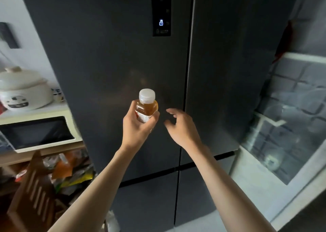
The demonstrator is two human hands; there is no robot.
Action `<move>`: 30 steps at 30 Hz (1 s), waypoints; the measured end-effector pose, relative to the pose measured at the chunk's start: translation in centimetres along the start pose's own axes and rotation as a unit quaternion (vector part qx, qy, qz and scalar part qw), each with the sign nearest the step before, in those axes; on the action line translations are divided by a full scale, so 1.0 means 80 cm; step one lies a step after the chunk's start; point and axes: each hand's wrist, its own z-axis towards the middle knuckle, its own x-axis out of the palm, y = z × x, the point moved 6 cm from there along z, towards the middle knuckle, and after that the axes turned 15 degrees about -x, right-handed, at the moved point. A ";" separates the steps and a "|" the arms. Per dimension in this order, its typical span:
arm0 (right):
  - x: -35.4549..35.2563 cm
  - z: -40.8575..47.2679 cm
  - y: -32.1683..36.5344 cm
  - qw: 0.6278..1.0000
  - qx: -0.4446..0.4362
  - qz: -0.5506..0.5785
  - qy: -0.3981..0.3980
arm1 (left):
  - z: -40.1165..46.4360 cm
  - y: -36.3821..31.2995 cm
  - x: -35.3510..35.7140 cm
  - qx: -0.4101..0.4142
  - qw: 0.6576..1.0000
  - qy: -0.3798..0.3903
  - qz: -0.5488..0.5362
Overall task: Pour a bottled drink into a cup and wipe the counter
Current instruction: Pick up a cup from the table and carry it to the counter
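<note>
A small clear bottle (146,106) of amber drink with a white cap stands upright in my left hand (137,127), which grips its lower body in front of the dark fridge. My right hand (180,126) hovers just right of the bottle, fingers spread and holding nothing, close to the seam between the fridge doors. No cup, cloth or counter shows in this view.
The dark grey fridge (109,55) fills the middle, all its doors closed. At left a white pot (23,89) sits on a cream microwave (38,133), with packets and a wooden chair back (35,187) below. A glass door (289,126) stands at right.
</note>
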 end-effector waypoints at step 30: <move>0.865 -0.247 0.757 0.819 -0.171 0.203 0.509 | -0.530 0.159 -0.979 -0.247 0.806 -0.524 0.118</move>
